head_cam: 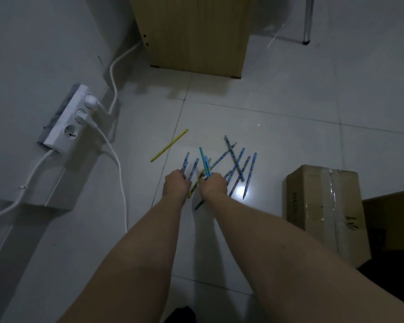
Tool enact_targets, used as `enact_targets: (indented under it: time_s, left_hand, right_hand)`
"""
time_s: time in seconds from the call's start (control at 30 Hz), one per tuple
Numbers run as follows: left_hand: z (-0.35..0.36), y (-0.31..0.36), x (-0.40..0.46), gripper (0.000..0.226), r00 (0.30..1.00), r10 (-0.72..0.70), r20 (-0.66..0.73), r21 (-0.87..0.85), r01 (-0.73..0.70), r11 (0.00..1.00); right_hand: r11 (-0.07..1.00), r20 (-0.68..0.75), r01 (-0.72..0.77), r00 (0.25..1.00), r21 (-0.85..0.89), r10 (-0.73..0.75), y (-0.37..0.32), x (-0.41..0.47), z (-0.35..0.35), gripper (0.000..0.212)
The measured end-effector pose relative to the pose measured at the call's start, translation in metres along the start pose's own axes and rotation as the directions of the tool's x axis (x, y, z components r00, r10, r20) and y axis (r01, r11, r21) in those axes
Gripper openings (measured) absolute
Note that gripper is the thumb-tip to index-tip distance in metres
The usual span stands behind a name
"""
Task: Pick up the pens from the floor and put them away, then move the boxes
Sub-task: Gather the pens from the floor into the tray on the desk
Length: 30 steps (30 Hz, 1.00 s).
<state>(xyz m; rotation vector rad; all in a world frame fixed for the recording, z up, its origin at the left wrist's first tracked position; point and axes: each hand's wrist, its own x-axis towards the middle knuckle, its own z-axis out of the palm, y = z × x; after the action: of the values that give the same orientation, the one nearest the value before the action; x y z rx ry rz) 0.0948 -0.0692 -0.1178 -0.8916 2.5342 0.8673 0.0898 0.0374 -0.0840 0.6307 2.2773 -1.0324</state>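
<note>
The pens (pixel 237 164), thin and mostly blue, lie crossed on the floor (pixel 289 141) left of the taped cardboard box (pixel 322 206). The right hand (pixel 214 185) grips two teal pens (pixel 204 163); the left hand (pixel 175 186) pinches one patterned blue pen (pixel 186 162).

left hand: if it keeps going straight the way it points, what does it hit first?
Likely the blue pens right at the left hand, which already touches one. Farther along that line lies the yellow pen; depth unclear.
</note>
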Motion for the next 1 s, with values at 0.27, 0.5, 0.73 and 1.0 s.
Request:
enact_targets:
  time_s: [0.27,0.5,0.73,1.0]
  left_hand:
    - [-0.009,-0.015,0.019,0.023,0.999,0.032,-0.025,-0.041,-0.033,0.999]
    - [-0.031,-0.013,0.046,0.027,0.991,0.100,-0.084,-0.002,-0.100,0.995]
    - [-0.048,0.010,0.077,0.029,0.972,0.166,-0.165,0.081,-0.154,0.985]
    - [-0.041,0.009,0.099,0.028,0.981,0.092,-0.168,0.119,-0.073,0.990]
  right_hand:
    - [0.995,-0.026,-0.097,0.995,0.037,0.098,-0.017,0.006,0.027,0.026]
    - [0.995,-0.025,-0.098,0.995,0.027,0.098,-0.017,0.009,0.038,0.024]
    - [0.998,-0.026,-0.012,1.000,0.062,0.014,-0.018,0.007,0.025,0.035]
    - [0.973,-0.046,0.135,0.991,0.185,-0.129,-0.004,0.026,-0.001,0.029]
